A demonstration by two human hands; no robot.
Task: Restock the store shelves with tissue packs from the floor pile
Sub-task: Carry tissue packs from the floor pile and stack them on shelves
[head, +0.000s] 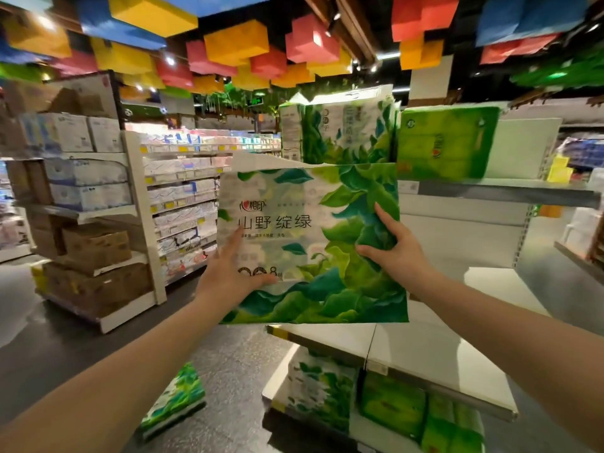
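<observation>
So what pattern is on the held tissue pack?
Green and teal leaves on white, in the head view: tissue pack.

A single view is given, taken from a wide-angle camera worn on the head. It is aimed forward and slightly downward along a store aisle, with both forearms entering from the bottom corners. The tissue pack [310,243] is seen at arm's length, filling the centre of the frame, with the white shelves [457,364] close behind and below it on the right. Straight lines are bent toward the edges by the lens. The coloured ceiling blocks [235,44] are taken in at the top, and the dark floor [228,364] at the bottom.
</observation>
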